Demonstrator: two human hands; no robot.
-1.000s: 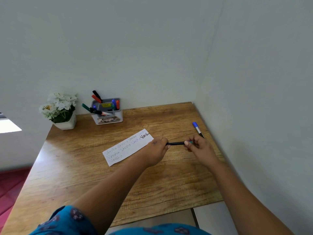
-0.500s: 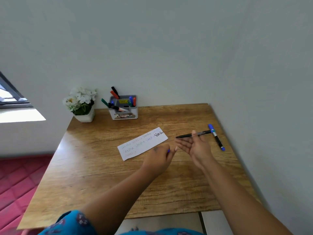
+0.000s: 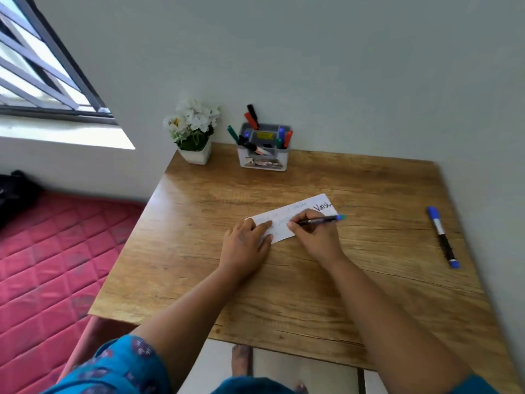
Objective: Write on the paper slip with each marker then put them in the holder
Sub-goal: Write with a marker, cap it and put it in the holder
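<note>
Pinching a thin marker [image 3: 319, 221] in your right hand [image 3: 315, 237], you had its tip on the paper slip [image 3: 322, 207] mid-table, while your left hand [image 3: 245, 243] pressed flat on it; the holder [image 3: 264, 159] stood behind.

One view only, from the person's head, looking forward and steeply down over both forearms onto the wooden tabletop [image 3: 369, 294]. It sits close: the arms fill the lower frame, a bare foot shows on the floor beneath. It faces the wall behind the tabletop, with the window [image 3: 42, 66] at upper left, wide-angle bending the edges.
</note>
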